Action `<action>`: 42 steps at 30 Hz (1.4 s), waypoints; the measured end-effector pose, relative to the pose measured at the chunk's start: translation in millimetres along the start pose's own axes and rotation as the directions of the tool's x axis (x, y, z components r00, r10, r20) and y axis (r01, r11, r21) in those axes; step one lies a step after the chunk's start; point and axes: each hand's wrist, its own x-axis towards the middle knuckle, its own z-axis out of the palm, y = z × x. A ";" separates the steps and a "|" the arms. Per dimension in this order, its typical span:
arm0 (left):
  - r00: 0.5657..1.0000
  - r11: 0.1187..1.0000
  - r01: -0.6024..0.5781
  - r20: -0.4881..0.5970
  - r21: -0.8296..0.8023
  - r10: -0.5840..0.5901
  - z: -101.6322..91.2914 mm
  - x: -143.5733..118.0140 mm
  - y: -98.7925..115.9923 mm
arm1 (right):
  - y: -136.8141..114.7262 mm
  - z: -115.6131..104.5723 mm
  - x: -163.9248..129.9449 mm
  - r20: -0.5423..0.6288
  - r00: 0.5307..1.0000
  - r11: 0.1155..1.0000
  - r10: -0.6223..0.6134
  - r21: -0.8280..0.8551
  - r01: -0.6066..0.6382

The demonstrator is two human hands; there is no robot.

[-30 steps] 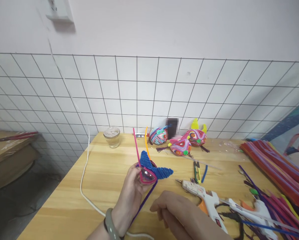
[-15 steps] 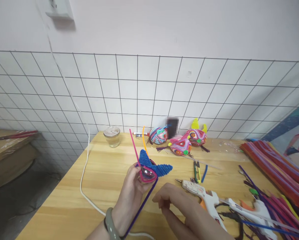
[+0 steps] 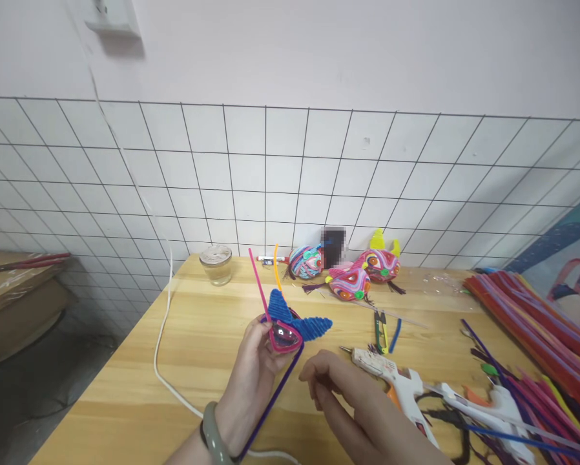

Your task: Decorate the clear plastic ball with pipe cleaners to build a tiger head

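My left hand (image 3: 258, 355) grips a pipe-cleaner craft piece (image 3: 286, 336) with a pink rim around a dark, shiny middle. Two ribbed blue pointed pieces (image 3: 312, 328) spread from its top. A straight pink pipe cleaner (image 3: 258, 278) and a bent orange one (image 3: 277, 271) stick upward from it. From its right side a long purple pipe cleaner (image 3: 275, 397) runs down past my left wrist. My right hand (image 3: 345, 403) hovers just to the right, apart from the piece, fingers curled in towards the thumb. Nothing shows in them.
Two white glue guns (image 3: 391, 374) lie on the right with cords. Beyond are snips (image 3: 381, 330), a short blue pipe cleaner (image 3: 395, 336) and pipe-cleaner bundles (image 3: 527, 323). Colourful wrapped figures (image 3: 351, 283) stand by the tiled wall, a glass jar (image 3: 216, 265) further left. A white cable (image 3: 166, 381) crosses the table.
My right hand has shifted very slightly, its fingers a little more drawn together. The craft piece stays in my left hand; the whole view has slid slightly.
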 end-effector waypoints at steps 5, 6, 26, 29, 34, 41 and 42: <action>1.000 1.000 -0.007 -0.008 0.000 0.007 2.2 1.2 0.5 | 4.5 0.9 4.7 0.022 0.985 0.924 0.170 0.345 -0.167; 1.000 1.000 -0.004 -0.010 0.001 0.004 2.5 1.4 0.7 | 6.7 0.7 6.9 0.038 0.982 0.872 0.182 0.454 -0.180; 0.998 1.000 0.012 -0.056 0.006 -0.011 -1.6 4.4 0.4 | 41.9 11.2 24.0 0.120 0.944 0.327 0.309 0.918 -0.224; 0.999 1.000 0.010 -0.054 0.003 -0.010 -0.6 4.1 1.5 | 44.4 13.4 23.1 0.110 0.934 0.401 0.341 0.881 -0.250; 0.999 1.000 0.010 -0.050 0.002 -0.010 0.6 5.1 1.9 | 47.4 17.1 23.3 0.070 0.922 0.501 0.381 0.822 -0.269; 0.998 1.000 0.006 -0.058 -0.001 -0.006 0.2 3.8 0.8 | 36.8 6.4 22.2 0.071 0.941 0.634 0.331 0.722 -0.278; 0.998 1.000 0.008 -0.058 0.000 -0.008 0.3 3.5 0.8 | 36.2 5.2 22.4 0.065 0.943 0.641 0.328 0.717 -0.273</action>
